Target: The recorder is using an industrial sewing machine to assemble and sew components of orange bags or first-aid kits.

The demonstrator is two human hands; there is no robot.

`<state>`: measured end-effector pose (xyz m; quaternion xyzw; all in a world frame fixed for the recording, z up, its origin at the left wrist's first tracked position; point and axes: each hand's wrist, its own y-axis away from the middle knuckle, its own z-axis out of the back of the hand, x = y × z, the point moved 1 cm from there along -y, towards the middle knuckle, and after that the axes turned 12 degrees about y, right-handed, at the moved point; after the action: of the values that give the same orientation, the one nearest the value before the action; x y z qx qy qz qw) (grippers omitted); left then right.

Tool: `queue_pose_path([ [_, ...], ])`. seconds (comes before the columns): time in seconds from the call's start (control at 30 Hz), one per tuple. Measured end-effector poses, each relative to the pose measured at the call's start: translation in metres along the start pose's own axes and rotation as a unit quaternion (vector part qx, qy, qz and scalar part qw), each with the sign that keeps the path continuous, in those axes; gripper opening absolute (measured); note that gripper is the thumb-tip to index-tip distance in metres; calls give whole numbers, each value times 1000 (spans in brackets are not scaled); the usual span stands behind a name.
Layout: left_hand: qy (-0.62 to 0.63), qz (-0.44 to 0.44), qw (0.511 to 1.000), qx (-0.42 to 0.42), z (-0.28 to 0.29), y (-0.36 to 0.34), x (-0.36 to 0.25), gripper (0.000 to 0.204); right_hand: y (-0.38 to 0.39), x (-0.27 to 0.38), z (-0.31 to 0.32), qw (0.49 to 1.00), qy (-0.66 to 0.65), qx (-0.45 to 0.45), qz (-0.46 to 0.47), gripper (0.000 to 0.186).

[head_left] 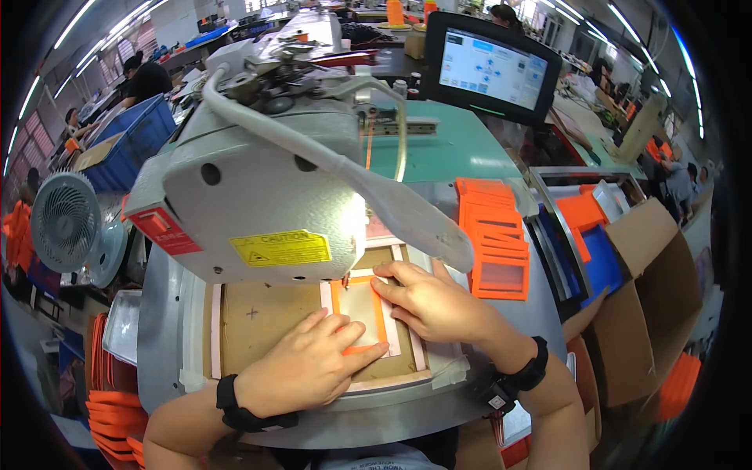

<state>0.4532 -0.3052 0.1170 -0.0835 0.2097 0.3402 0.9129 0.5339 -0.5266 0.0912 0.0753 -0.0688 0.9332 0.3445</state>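
Note:
An orange-edged rectangular piece with a pale window (360, 309) lies inside a strip-edged recess of a brown jig board (266, 329), below the sewing machine head (258, 188). My left hand (309, 359) rests with fingers spread over the piece's lower left part, fingertips on the window and lower orange edge. Along its right edge, my right hand (435, 301) presses with bent fingers held apart. Neither hand is closed round anything. The needle area sits just above the piece's top edge, partly hidden by the machine head.
Orange frames with dark windows (497, 243) lie overlapped right of the jig. Behind stands a lit control screen (492, 66). Open cardboard boxes (650, 274) fill the right side. At left are a fan (66, 215), a blue crate (133, 145) and stacked orange pieces (113, 419).

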Motion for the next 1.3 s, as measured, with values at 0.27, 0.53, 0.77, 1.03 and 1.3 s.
queue_pose_path([
  [0.27,4,-29,999,-18,-7,-12,-6,48,47,-25,52,985,-67,-147,61,45],
  [0.53,88,-19,994,-67,-25,0,0,51,345,21,68,780,-342,-316,-417,8],
  [0.77,149,15,986,-79,-12,1,-12,50,419,66,-182,792,-32,-89,-603,28],
  [1.03,177,9,973,-149,-8,8,-12,36,393,54,-182,797,-18,-125,-591,14],
  [1.3,223,-24,957,-185,-2,14,-21,31,452,75,-4,614,-10,-455,-645,6],
])
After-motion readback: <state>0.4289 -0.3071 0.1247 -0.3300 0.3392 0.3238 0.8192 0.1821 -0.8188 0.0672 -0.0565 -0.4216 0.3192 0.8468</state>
